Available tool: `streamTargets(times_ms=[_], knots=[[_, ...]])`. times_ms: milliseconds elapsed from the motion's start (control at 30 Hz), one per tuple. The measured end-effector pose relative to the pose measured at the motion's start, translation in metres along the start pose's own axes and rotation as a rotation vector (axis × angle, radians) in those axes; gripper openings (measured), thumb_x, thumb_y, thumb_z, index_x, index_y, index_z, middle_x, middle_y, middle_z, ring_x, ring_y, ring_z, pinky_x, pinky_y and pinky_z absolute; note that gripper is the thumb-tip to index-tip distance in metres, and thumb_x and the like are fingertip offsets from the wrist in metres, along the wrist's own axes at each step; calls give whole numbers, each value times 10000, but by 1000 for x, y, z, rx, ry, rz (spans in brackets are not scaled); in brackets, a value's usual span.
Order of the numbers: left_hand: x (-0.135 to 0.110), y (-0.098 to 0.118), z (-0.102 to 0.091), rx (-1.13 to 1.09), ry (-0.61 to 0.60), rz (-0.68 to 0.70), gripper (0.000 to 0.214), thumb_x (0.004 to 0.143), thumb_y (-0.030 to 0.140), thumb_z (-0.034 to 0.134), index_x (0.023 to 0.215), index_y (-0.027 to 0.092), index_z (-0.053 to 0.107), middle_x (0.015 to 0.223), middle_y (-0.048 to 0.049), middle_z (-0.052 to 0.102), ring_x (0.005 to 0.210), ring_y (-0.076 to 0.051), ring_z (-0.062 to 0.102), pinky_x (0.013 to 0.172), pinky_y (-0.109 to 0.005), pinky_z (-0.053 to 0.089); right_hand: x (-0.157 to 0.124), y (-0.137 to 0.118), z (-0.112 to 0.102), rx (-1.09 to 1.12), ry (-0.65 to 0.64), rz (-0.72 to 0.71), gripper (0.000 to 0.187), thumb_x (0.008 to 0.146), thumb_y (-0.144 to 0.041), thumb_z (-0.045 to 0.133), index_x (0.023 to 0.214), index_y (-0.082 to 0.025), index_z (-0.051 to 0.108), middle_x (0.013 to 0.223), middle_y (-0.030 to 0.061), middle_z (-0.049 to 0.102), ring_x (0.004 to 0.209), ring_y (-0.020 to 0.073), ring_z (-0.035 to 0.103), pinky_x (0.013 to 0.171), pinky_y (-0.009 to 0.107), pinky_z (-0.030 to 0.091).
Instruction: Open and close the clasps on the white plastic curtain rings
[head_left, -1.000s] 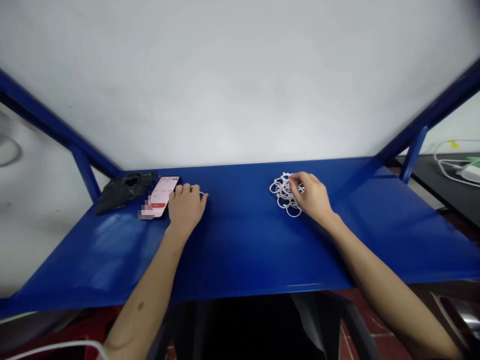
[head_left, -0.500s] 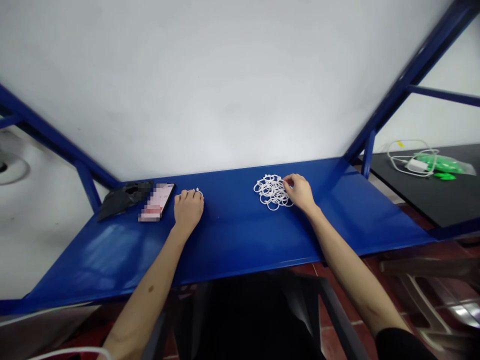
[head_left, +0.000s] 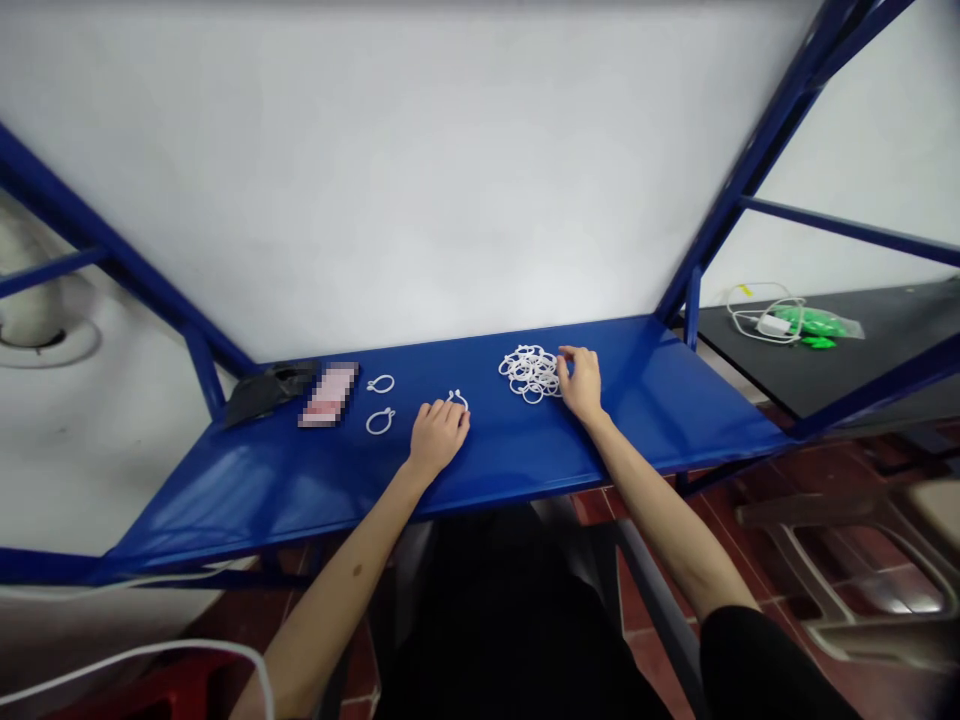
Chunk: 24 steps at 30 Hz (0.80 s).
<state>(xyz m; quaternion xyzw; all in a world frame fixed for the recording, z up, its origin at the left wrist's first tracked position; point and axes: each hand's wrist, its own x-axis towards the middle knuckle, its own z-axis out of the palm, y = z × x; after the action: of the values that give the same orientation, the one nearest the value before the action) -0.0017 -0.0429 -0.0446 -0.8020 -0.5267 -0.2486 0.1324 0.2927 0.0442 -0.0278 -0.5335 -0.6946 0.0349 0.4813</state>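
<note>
My left hand (head_left: pixel 441 437) lies on the blue table with its fingers curled over a white ring (head_left: pixel 458 396); the ring's knobbed end pokes out past the fingers. Two similar white open rings with small knobs, one farther back (head_left: pixel 381 384) and one closer (head_left: pixel 379 422), lie flat to the left of that hand. Several more white rings form a tangled pile (head_left: pixel 531 372) right of centre. At the pile's right edge is my right hand (head_left: pixel 580 384), thumb and forefinger slightly apart, with nothing visible between them.
A phone (head_left: pixel 330 394) and a black pouch-like item (head_left: pixel 266 393) lie on the left of the blue table (head_left: pixel 495 450). Blue metal bars (head_left: pixel 694 308) frame it. On a black table to the right are a white cable with charger (head_left: pixel 772 325) and a green bagged item (head_left: pixel 814 322).
My left hand has moved right, away from the phone; two separate rings now show where it was. My right hand stays beside the pile, its fingers looser. The camera view has shifted.
</note>
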Motion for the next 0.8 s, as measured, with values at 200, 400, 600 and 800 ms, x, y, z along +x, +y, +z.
streamTargets(times_ms=[200, 400, 600, 800], knots=[[-10, 8, -10, -140, 17, 62, 274, 1020, 281, 450, 903, 193, 683, 862, -90, 701, 857, -227, 607, 802, -369, 396, -61, -68, 16, 199, -257, -74, 352, 966, -387, 545, 1235, -167, 601, 1001, 96, 686, 946, 231, 616, 923, 389, 481], [-11, 23, -11, -242, 25, 81, 276, 1023, 321, 471, 921, 209, 702, 902, -94, 695, 880, -221, 612, 809, -370, 420, -75, -95, 42, 423, -437, 19, 305, 977, -448, 503, 1098, -197, 628, 843, 25, 718, 741, 166, 664, 744, 292, 518], [-7, 39, -8, -350, 56, -26, 245, 1007, 342, 499, 945, 208, 694, 998, -104, 687, 956, -225, 632, 889, -372, 457, -67, -82, 45, 550, -462, 113, 347, 921, -498, 519, 986, -185, 656, 752, 19, 701, 699, 172, 650, 715, 297, 520], [-8, 28, -4, -514, 76, -239, 246, 1000, 353, 475, 1047, 187, 651, 1030, -102, 708, 921, -211, 677, 869, -338, 508, -70, -85, 42, 578, -442, 131, 334, 880, -479, 598, 1004, -189, 709, 773, 25, 723, 688, 172, 631, 735, 309, 501]])
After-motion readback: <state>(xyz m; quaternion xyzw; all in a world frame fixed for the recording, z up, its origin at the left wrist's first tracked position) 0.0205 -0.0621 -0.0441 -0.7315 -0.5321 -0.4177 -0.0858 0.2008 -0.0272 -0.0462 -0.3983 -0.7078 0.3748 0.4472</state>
